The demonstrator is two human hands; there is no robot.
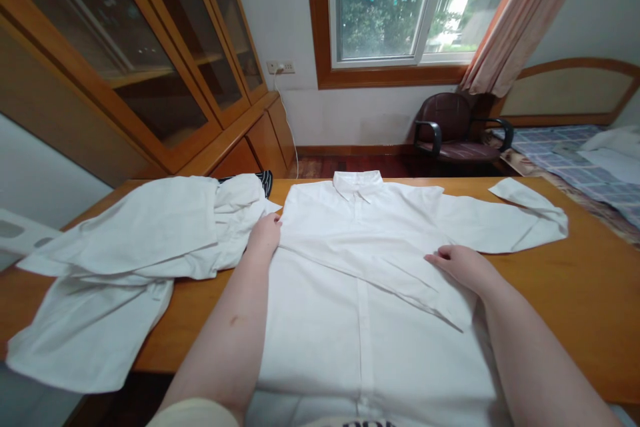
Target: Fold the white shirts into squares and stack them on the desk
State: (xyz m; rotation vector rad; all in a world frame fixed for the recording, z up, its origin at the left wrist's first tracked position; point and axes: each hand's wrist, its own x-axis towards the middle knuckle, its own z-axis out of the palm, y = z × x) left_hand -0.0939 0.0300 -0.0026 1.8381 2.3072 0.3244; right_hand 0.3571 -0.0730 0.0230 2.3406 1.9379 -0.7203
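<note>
A white collared shirt (320, 320) lies front up on the table, its collar at the far side and its button placket down the middle. One sleeve (380, 273) is folded across the front; the other sleeve (500, 223) stretches out to the right with a bent cuff. At the shirt's left edge, just below the shoulder, my left hand (265, 235) pinches the fabric. My right hand (463, 268) is on the right side of the shirt front, thumb and fingers closed at the cloth beside the folded sleeve. Its fingertips are partly hidden.
More white garments (145, 227) lie heaped on the left of the wooden table (590, 307), with a dark striped cloth (267, 181) behind them. A glass-door cabinet (165, 47) stands left. Beyond the table are an office chair (450, 123) and a bed (560, 147).
</note>
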